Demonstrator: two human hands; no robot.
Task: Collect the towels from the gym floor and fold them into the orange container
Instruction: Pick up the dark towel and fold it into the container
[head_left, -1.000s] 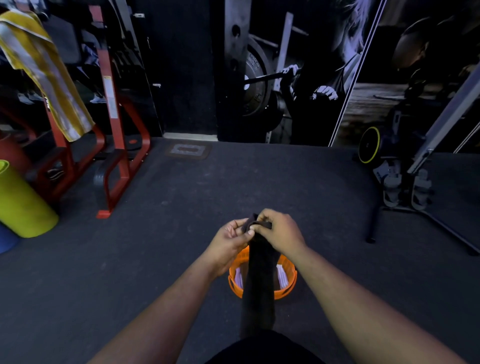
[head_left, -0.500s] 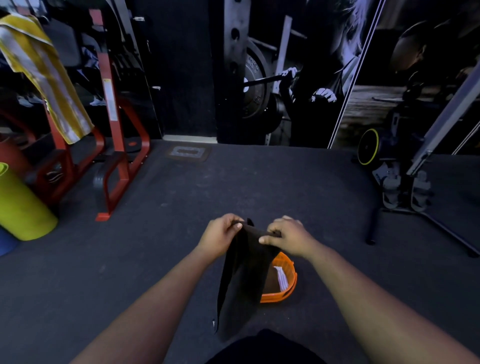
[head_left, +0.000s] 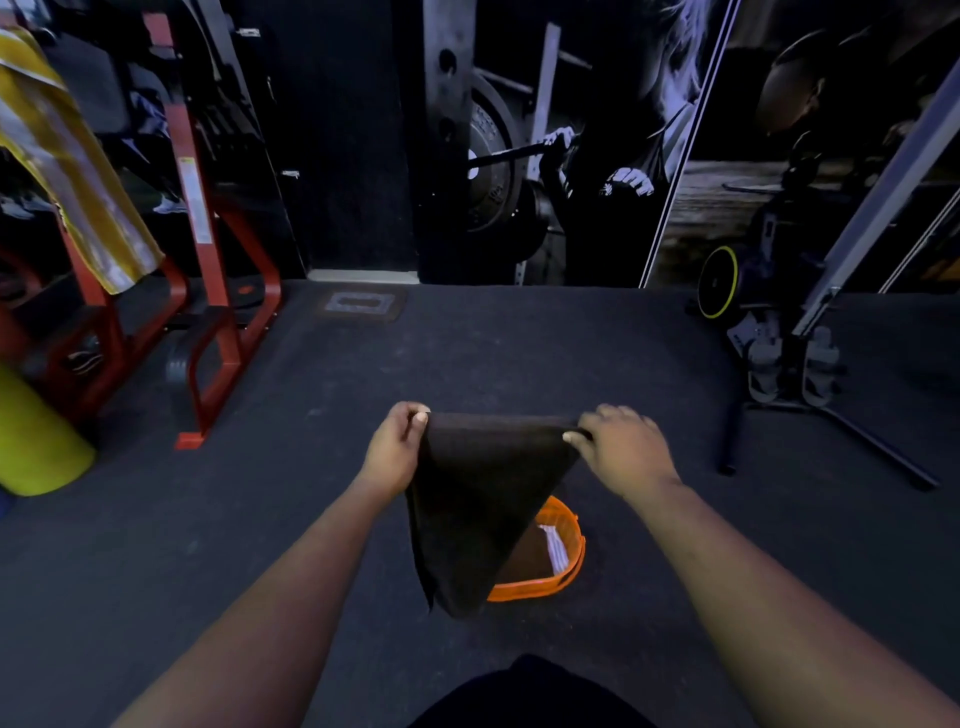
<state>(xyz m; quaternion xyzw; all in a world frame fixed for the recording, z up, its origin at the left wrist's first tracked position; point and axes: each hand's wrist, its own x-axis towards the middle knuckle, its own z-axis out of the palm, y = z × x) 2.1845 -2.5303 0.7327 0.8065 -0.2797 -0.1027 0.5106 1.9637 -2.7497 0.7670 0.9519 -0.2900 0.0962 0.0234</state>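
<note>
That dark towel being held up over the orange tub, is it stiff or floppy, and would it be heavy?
Probably floppy: the dark towel sags to a point below the left hand and right hand pinching its top edge. Likely light, since fingertip pinches hold it. It shouldn't roll or tip, just drape.

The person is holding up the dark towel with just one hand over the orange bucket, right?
Not quite. The head view shows two hands holding the dark towel: the left hand and the right hand each pinch a top corner. It does hang over the orange bucket.

Two towels: one dark (head_left: 483, 499), one yellow striped (head_left: 67, 161); one orange container (head_left: 563, 566); two hands.
</note>
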